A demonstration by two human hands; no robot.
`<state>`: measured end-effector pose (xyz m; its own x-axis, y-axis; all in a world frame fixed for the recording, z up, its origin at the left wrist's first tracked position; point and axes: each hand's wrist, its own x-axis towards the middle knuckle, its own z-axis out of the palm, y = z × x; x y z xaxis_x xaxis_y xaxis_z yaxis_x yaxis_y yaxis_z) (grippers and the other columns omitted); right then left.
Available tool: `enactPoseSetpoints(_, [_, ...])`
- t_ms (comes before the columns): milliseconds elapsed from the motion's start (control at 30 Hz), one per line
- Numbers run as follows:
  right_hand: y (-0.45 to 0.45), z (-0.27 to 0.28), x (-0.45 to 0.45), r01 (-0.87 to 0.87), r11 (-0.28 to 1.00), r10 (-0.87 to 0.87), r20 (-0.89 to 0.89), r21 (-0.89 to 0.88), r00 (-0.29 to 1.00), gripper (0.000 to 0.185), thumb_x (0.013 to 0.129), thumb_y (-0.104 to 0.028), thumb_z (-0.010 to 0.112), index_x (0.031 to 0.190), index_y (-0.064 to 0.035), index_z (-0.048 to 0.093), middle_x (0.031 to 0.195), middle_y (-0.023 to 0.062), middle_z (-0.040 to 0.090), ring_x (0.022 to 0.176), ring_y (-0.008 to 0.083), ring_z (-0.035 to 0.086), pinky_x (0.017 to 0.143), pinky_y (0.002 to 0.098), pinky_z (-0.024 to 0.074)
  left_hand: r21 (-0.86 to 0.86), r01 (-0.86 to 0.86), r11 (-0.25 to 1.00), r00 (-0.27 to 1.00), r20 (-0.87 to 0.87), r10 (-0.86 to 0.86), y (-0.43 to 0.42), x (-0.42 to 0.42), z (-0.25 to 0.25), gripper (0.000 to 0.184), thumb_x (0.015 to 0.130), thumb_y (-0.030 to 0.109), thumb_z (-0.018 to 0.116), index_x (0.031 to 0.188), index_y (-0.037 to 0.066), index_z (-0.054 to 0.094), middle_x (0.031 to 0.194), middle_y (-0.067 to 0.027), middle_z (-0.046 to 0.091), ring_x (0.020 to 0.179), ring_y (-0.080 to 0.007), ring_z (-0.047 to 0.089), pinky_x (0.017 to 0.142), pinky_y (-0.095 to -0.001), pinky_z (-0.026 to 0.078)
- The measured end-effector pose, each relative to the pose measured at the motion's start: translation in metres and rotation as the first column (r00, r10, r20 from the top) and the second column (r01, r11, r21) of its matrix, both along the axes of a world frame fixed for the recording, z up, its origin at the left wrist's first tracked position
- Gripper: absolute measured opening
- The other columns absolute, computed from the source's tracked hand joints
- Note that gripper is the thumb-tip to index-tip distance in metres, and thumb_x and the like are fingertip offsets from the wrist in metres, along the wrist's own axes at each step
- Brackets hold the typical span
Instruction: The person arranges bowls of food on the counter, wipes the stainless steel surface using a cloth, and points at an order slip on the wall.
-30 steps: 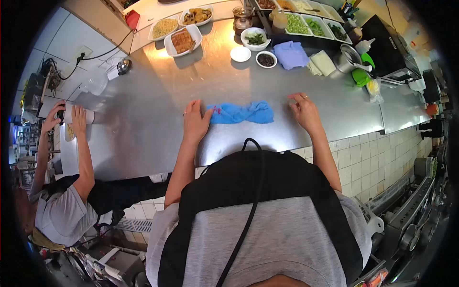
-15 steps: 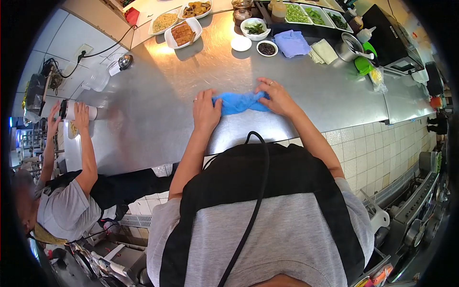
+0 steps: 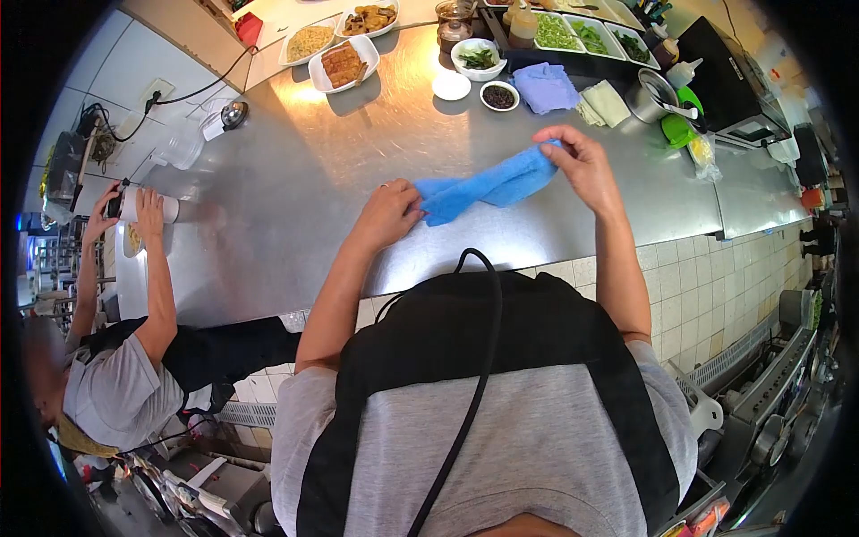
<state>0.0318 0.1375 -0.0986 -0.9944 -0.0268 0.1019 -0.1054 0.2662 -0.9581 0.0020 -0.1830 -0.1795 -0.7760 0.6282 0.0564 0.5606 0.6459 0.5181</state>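
A blue cloth (image 3: 488, 186) is stretched between my two hands over the steel counter (image 3: 295, 192), near its front edge. My left hand (image 3: 390, 213) grips the cloth's left end, low by the counter top. Pinched in my right hand (image 3: 577, 164), between thumb and fingers, is the other end, which sits higher and farther from me. The cloth is bunched lengthwise, with folds along its middle and a loose corner at the lower left.
Along the back stand plates of food (image 3: 344, 65), a bowl of greens (image 3: 477, 58), a dark sauce dish (image 3: 499, 96), a purple cloth (image 3: 546, 88), a pale cloth (image 3: 604, 105) and a metal pot (image 3: 650, 96). At left a co-worker's hands (image 3: 148, 213) hold a white cylindrical container.
My right hand has moved right and away from me, drawing the blue cloth out longer and up at that end. My left hand has turned slightly, staying on its end.
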Motion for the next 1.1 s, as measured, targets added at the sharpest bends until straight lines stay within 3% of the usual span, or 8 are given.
enactPoseSetpoints(100, [0.021, -0.002, -0.013, 0.048, 0.986, -0.035, -0.085, 0.159, 0.996, 0.016, 0.086, -0.006, 0.059, 0.100, -0.0041, 0.067, 0.083, -0.0024, 0.061, 0.074, 0.0059, 0.052, 0.068, 0.0207, 0.0424, 0.244, -0.130, 0.961, 0.990, 0.090, 0.111, -0.012, -0.020, 0.003, 0.014, 0.081, 0.013, 0.063, 0.091, 0.005, 0.059, 0.091, -0.0077, 0.063, 0.091, -0.0205, 0.059, 0.085, -0.0327, 0.043])
enactPoseSetpoints(233, [0.032, 0.025, -0.026, 0.138, 0.988, -0.120, -0.222, 0.066, 0.968, 0.015, 0.087, -0.006, 0.059, 0.099, -0.0035, 0.068, 0.087, -0.0006, 0.063, 0.078, 0.0072, 0.053, 0.072, 0.0217, 0.0432, 0.529, -0.293, 0.797, 0.955, 0.201, 0.218, -0.005, -0.040, 0.057, 0.009, 0.086, 0.010, 0.060, 0.091, 0.004, 0.057, 0.099, -0.0061, 0.063, 0.099, -0.0150, 0.057, 0.086, -0.0284, 0.043])
enactPoseSetpoints(333, [0.033, 0.049, -0.020, 0.179, 0.983, -0.179, -0.325, -0.029, 0.929, 0.015, 0.087, -0.007, 0.060, 0.098, -0.0025, 0.068, 0.091, 0.0007, 0.064, 0.083, 0.0081, 0.055, 0.076, 0.0216, 0.0433, 0.693, -0.085, 0.716, 0.959, -0.137, 0.247, 0.008, -0.030, 0.102, 0.008, 0.083, 0.003, 0.060, 0.090, 0.002, 0.057, 0.101, -0.0094, 0.065, 0.097, -0.0185, 0.060, 0.084, -0.0292, 0.046])
enactPoseSetpoints(533, [0.045, 0.022, 0.038, 0.026, 0.938, 0.029, -0.154, 0.347, 0.988, 0.014, 0.085, -0.003, 0.059, 0.095, -0.0051, 0.068, 0.093, 0.0060, 0.066, 0.088, 0.0167, 0.060, 0.081, 0.0281, 0.0456, 0.586, -0.044, 0.809, 0.999, 0.022, 0.038, -0.008, 0.017, 0.075, 0.010, 0.083, 0.005, 0.061, 0.091, 0.003, 0.056, 0.103, -0.0103, 0.064, 0.099, -0.0211, 0.060, 0.088, -0.0302, 0.045])
enactPoseSetpoints(700, [0.056, -0.037, 0.067, -0.219, 0.902, 0.121, 0.268, 0.371, 0.956, 0.015, 0.083, -0.002, 0.059, 0.095, -0.0054, 0.067, 0.091, 0.0068, 0.066, 0.084, 0.0179, 0.060, 0.078, 0.0290, 0.0466, 0.217, -0.141, 0.966, 0.862, 0.507, 0.012, -0.008, 0.066, 0.017, 0.013, 0.083, 0.010, 0.063, 0.093, 0.004, 0.056, 0.092, -0.0104, 0.065, 0.088, -0.0200, 0.064, 0.075, -0.0315, 0.048])
enactPoseSetpoints(800, [0.054, -0.044, 0.061, -0.205, 0.894, 0.064, 0.338, 0.398, 0.939, 0.014, 0.083, -0.003, 0.059, 0.094, -0.0044, 0.067, 0.090, 0.0086, 0.066, 0.083, 0.0203, 0.061, 0.076, 0.0306, 0.0473, 0.236, -0.309, 0.921, 0.757, 0.647, 0.088, 0.002, 0.066, 0.009, 0.014, 0.084, 0.010, 0.062, 0.093, 0.002, 0.056, 0.085, -0.0084, 0.065, 0.081, -0.0165, 0.062, 0.073, -0.0304, 0.047])
enactPoseSetpoints(900, [0.054, -0.063, 0.036, -0.053, 0.849, -0.017, 0.127, 0.526, 0.992, 0.015, 0.083, -0.005, 0.059, 0.096, -0.0045, 0.066, 0.094, 0.0112, 0.065, 0.086, 0.0253, 0.062, 0.077, 0.0341, 0.0480, 0.149, -0.321, 0.935, 0.858, 0.464, 0.221, 0.010, 0.037, 0.006, 0.017, 0.084, 0.012, 0.062, 0.097, 0.002, 0.056, 0.084, -0.0104, 0.065, 0.077, -0.0180, 0.062, 0.070, -0.0299, 0.048])
enactPoseSetpoints(1100, [0.035, -0.089, -0.020, 0.218, 0.740, -0.191, -0.112, 0.637, 0.975, 0.022, 0.081, -0.007, 0.061, 0.102, -0.0072, 0.063, 0.101, 0.0144, 0.060, 0.089, 0.0315, 0.061, 0.079, 0.0401, 0.0483, 0.183, -0.391, 0.902, 0.908, -0.087, 0.411, 0.039, -0.023, -0.031, 0.021, 0.078, 0.015, 0.064, 0.096, 0.005, 0.059, 0.109, -0.0154, 0.055, 0.102, -0.0308, 0.052, 0.086, -0.0406, 0.043])
